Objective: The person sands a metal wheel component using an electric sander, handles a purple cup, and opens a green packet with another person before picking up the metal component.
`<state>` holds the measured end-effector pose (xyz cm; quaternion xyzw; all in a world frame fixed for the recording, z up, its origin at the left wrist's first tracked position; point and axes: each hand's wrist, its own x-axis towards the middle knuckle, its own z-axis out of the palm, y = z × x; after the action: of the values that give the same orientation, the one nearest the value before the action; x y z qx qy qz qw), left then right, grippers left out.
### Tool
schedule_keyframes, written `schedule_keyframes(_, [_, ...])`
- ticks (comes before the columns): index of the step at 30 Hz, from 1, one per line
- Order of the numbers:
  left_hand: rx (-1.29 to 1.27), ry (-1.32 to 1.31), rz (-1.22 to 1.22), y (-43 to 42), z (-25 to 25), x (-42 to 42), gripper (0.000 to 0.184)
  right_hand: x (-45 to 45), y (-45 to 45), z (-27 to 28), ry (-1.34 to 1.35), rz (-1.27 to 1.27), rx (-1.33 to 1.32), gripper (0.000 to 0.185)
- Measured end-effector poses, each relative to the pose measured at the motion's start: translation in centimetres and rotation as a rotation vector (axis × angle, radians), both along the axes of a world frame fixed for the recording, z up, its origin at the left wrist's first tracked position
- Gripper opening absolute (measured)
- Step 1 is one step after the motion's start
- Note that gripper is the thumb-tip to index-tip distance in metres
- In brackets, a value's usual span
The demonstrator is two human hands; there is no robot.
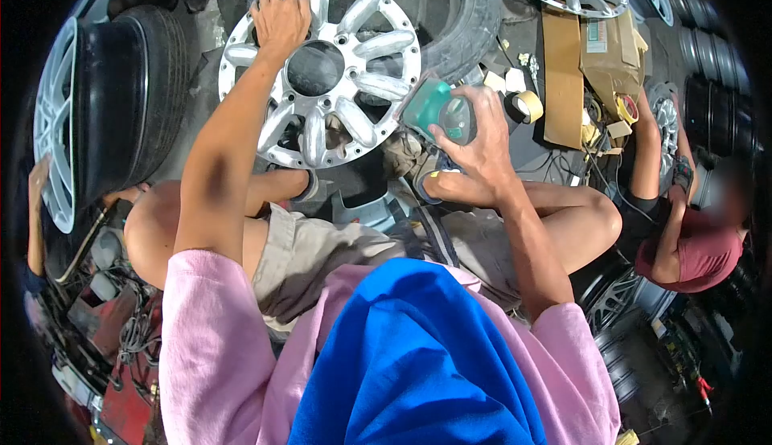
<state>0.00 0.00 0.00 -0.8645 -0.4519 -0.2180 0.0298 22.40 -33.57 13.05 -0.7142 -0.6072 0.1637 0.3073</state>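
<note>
A bare silver alloy wheel with thick spokes and a round centre hole stands tilted before my crossed legs. At its upper left edge, my left hand grips the rim, fingers laid over the lip. My right hand is wrapped around a teal palm sander, whose flat end is against or very close to the wheel's right edge. Exact contact there cannot be made out. Behind the wheel lies a dusty black tyre.
Another wheel with a tyre stands at left, with a person's hand on it. To the right are cardboard boxes, a tape roll and cables. A co-worker in a red shirt handles a wheel. Tools and wires clutter the lower left.
</note>
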Motion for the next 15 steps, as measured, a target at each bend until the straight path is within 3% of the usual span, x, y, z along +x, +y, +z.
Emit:
schedule_keyframes(5, [0.092, -0.027, -0.015, 0.0, -0.7, -0.4, 0.041, 1.5, 3.0, 2.1, -0.022, 0.190, -0.122, 0.057])
schedule_keyframes(9, [0.080, -0.014, -0.022, 0.2, -0.8, -0.1, 0.042, 1.6, 7.0, 3.1, -0.052, 0.397, -0.024, 0.058])
schedule_keyframes(15, [0.071, -0.021, -0.030, 0.5, -0.8, -0.4, 0.042, 0.7, 10.6, 4.1, -0.130, 0.495, -0.174, 0.061])
